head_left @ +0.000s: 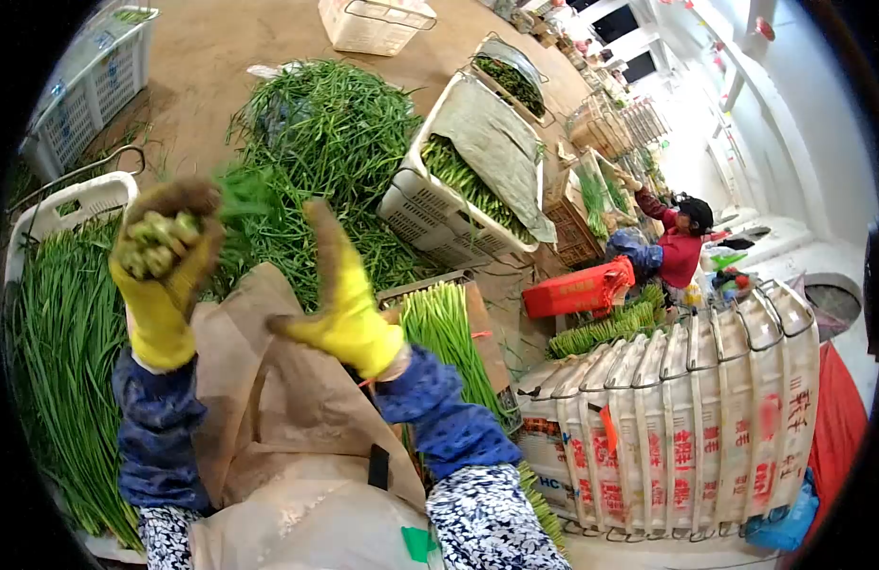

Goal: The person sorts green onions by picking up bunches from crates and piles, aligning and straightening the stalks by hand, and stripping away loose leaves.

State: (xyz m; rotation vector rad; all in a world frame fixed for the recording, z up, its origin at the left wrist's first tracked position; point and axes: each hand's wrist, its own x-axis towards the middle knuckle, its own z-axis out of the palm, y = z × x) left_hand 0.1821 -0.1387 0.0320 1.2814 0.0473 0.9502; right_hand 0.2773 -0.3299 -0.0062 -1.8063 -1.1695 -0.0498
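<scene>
My left hand, in a yellow glove with a dirty brown palm, is raised at the left and closed around a bunch of green stalks. The pale, thick stalk ends face me, and blurred green tops trail off to the right. My right hand, gloved the same way, is open in front of my apron, thumb and fingers spread, with nothing in it. Beyond both hands lies a big loose heap of green leaves and stems.
Long green stems fill a white crate at my left. Beside my right forearm, a box holds pale green stalks. A cloth-covered crate stands ahead. White strapped crates are stacked at right, near a seated person in red.
</scene>
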